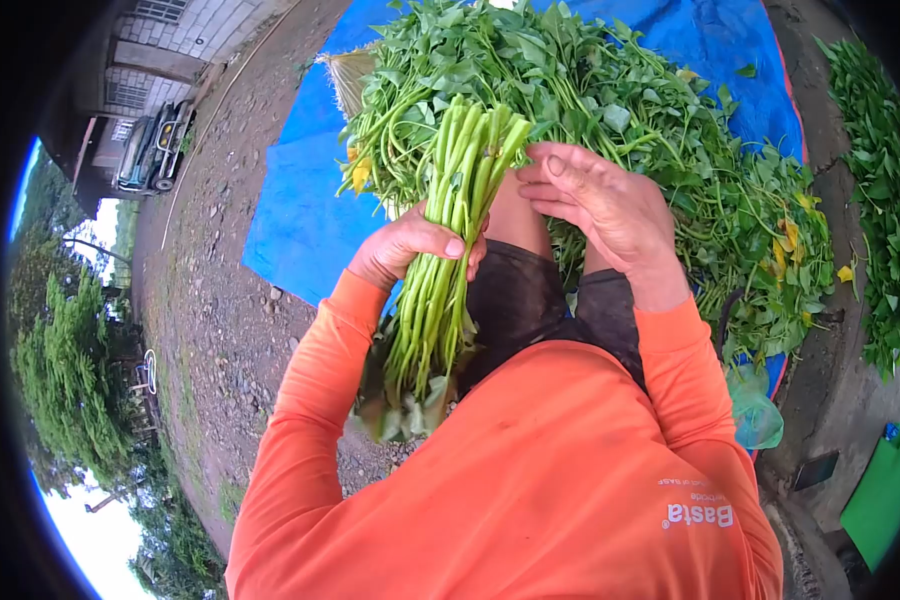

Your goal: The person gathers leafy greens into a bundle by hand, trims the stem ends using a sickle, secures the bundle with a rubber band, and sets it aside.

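My left hand (415,243) is wrapped round the middle of a bundle of leafy green stems (465,170), thumb across the front. The cut stem ends point up and away from me, tilted slightly right; the leaves hang at the lower end, near my lap. My right hand (605,200) is just right of the stem tops, palm partly turned up and fingers stretched out. Nothing shows in it. Whether its fingertips touch the stems I cannot tell. Beyond both hands lies a large heap of leafy green vines (610,90), with some yellow leaves.
A blue tarp (295,215) lies under the heap. More greens (885,190) lie at the far right. By my right elbow is a pale green plastic bag (755,410). A green sheet (890,500) is at lower right. A vehicle (153,150) stands on gravel by a block building.
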Available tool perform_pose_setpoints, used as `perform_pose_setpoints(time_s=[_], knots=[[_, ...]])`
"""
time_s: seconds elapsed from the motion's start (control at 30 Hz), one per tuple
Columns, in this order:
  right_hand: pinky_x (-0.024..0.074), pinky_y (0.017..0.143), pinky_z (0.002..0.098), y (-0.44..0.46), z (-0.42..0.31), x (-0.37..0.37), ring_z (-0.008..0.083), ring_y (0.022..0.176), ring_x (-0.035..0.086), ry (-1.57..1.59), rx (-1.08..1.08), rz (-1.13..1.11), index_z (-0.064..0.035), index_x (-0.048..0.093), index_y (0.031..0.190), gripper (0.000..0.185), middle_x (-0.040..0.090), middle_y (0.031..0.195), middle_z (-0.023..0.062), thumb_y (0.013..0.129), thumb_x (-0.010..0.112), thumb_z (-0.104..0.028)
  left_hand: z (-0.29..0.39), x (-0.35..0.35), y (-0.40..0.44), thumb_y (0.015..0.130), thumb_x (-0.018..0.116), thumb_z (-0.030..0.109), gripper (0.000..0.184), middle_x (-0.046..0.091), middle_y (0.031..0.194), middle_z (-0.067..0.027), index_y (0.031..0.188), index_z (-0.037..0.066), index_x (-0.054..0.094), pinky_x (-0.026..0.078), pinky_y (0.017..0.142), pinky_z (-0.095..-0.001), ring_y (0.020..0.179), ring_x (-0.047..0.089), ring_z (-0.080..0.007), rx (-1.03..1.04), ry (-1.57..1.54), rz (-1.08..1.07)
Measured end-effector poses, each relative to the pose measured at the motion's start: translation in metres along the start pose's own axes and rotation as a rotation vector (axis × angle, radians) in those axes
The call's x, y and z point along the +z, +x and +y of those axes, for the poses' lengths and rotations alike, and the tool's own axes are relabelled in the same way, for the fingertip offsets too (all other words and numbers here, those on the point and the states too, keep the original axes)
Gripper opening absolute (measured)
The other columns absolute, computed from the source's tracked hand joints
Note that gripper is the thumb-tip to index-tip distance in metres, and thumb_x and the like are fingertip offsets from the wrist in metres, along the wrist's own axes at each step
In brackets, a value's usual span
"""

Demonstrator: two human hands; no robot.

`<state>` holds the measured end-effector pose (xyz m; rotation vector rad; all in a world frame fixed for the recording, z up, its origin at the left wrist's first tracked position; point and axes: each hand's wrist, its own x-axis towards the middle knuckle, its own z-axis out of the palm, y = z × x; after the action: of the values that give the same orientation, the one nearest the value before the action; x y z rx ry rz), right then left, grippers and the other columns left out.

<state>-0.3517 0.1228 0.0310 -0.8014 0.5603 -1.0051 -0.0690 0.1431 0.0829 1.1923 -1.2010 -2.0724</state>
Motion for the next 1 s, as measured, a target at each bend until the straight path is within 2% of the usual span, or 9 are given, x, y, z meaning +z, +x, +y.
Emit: perform_pose_setpoints(time_s=[0.13, 0.37, 0.4, 0.53, 0.67, 0.77, 0.8, 0.9, 1.0], knots=[[0.0568, 0.091, 0.0267, -0.037, 0.028, -0.046, 0.0096, 0.102, 0.070, -0.209, 0.008, 0.229, -0.0059, 0.071, 0.134, 0.034, 0.074, 0.114, 0.0021, 0.106, 0.076, -0.024, -0.046, -0.004, 0.026, 0.073, 0.088, 0.029, 0.067, 0.067, 0.094, -0.0133, 0.128, 0.001, 0.062, 0.061, 0.079, -0.0442, 0.081, 0.070, -0.0285, 0.089, -0.143, 0.037], [0.0534, 0.071, 0.0256, -0.037, 0.059, -0.002, 0.0059, 0.081, 0.063, -0.269, 0.000, 0.081, -0.0015, 0.074, 0.115, 0.017, 0.071, 0.095, -0.0016, 0.101, 0.078, -0.012, -0.055, -0.017, 0.029, 0.078, 0.083, 0.022, 0.059, 0.071, 0.102, -0.0155, 0.129, 0.001, 0.062, 0.063, 0.084, -0.0460, 0.087, 0.073, -0.0311, 0.136, -0.296, 0.033], [0.0525, 0.067, 0.0261, -0.035, 0.061, 0.011, 0.0051, 0.074, 0.061, -0.293, 0.013, 0.073, -0.0008, 0.076, 0.109, 0.013, 0.070, 0.086, -0.0020, 0.101, 0.076, -0.011, -0.055, -0.019, 0.030, 0.078, 0.083, 0.022, 0.060, 0.071, 0.103, -0.0157, 0.130, 0.001, 0.062, 0.063, 0.084, -0.0458, 0.088, 0.073, -0.0312, 0.151, -0.305, 0.027], [0.0549, 0.068, 0.0385, -0.029, 0.070, 0.033, 0.0184, 0.071, 0.072, -0.601, 0.007, 0.008, 0.0045, 0.081, 0.098, 0.031, 0.076, 0.079, 0.0155, 0.095, 0.080, -0.026, -0.055, -0.017, 0.031, 0.077, 0.082, 0.020, 0.062, 0.072, 0.105, -0.0157, 0.132, -0.001, 0.061, 0.064, 0.087, -0.0431, 0.091, 0.074, -0.0300, 0.216, -0.274, 0.097], [0.0496, 0.062, 0.0311, -0.026, 0.075, 0.038, 0.0074, 0.067, 0.059, -0.675, 0.059, -0.002, 0.0052, 0.080, 0.100, 0.025, 0.069, 0.074, 0.0019, 0.100, 0.079, -0.020, -0.052, -0.009, 0.027, 0.074, 0.078, 0.018, 0.073, 0.068, 0.113, -0.0117, 0.141, -0.002, 0.058, 0.062, 0.090, -0.0417, 0.102, 0.069, -0.0275, 0.208, -0.211, 0.212], [0.0545, 0.066, 0.0401, -0.035, 0.068, 0.049, 0.0251, 0.068, 0.073, -0.596, 0.026, 0.059, 0.0043, 0.079, 0.093, 0.030, 0.075, 0.076, 0.0194, 0.096, 0.078, -0.025, -0.049, -0.011, 0.026, 0.074, 0.078, 0.017, 0.071, 0.069, 0.116, -0.0121, 0.140, -0.002, 0.059, 0.062, 0.091, -0.0422, 0.103, 0.070, -0.0281, 0.199, -0.111, 0.226], [0.0539, 0.064, 0.0399, -0.037, 0.074, 0.050, 0.0218, 0.065, 0.071, -0.580, -0.071, 0.058, 0.0047, 0.078, 0.093, 0.029, 0.072, 0.072, 0.0181, 0.096, 0.077, -0.024, -0.049, -0.010, 0.027, 0.074, 0.079, 0.017, 0.070, 0.070, 0.115, -0.0119, 0.139, -0.002, 0.060, 0.062, 0.092, -0.0419, 0.102, 0.071, -0.0283, 0.203, -0.098, 0.225], [0.0531, 0.059, 0.0374, -0.031, 0.090, 0.047, 0.0173, 0.060, 0.068, -0.480, 0.071, 0.121, 0.0058, 0.077, 0.091, 0.030, 0.069, 0.068, 0.0134, 0.097, 0.077, -0.024, -0.046, -0.001, 0.026, 0.077, 0.082, 0.019, 0.056, 0.075, 0.106, -0.0125, 0.127, -0.002, 0.068, 0.061, 0.092, -0.0395, 0.097, 0.073, -0.0261, 0.220, -0.096, 0.194], [0.0504, 0.051, 0.0298, -0.029, 0.093, 0.042, 0.0113, 0.056, 0.065, -0.252, 0.195, 0.082, 0.0024, 0.076, 0.083, 0.036, 0.067, 0.065, 0.0039, 0.099, 0.078, -0.030, -0.050, -0.002, 0.021, 0.081, 0.082, 0.024, 0.060, 0.079, 0.115, -0.0168, 0.132, -0.005, 0.067, 0.062, 0.092, -0.0388, 0.102, 0.076, -0.0282, 0.151, 0.053, 0.242]])
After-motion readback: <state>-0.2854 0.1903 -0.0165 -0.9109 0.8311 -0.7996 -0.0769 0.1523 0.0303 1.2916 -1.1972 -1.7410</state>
